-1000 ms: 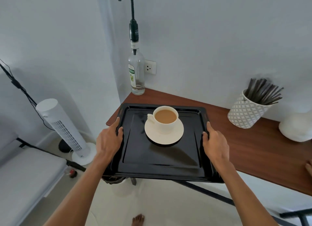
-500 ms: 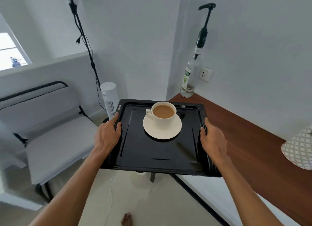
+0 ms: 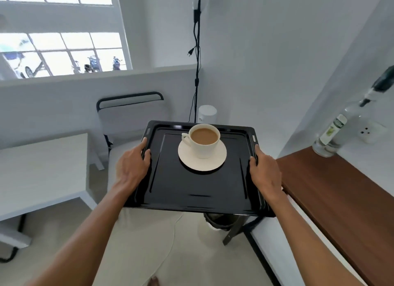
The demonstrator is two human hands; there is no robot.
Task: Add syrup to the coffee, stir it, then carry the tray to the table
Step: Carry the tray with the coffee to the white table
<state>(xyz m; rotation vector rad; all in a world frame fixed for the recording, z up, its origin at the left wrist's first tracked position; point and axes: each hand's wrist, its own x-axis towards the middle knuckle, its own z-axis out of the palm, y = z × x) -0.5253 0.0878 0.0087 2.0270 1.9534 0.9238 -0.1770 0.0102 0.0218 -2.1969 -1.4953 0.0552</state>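
Both hands, left point(image 3: 133, 168) and right point(image 3: 265, 172), each grip closed on a side rim of the tray point(image 3: 198, 192) mid-frame, cup point(image 3: 203, 139) toward its far edge, pale surface point(image 3: 40, 168) lying lower left, nearer the left hand.

One black tray point(image 3: 198, 192) is in view, carrying one white cup point(image 3: 203, 140) of coffee on one saucer point(image 3: 202, 157). Two hands are present: one left hand point(image 3: 131, 168) and one right hand point(image 3: 266, 170). One bottle point(image 3: 332, 132) stands at far right on one brown counter point(image 3: 341, 196). One white table point(image 3: 40, 168) and one chair point(image 3: 130, 108) occupy the left.
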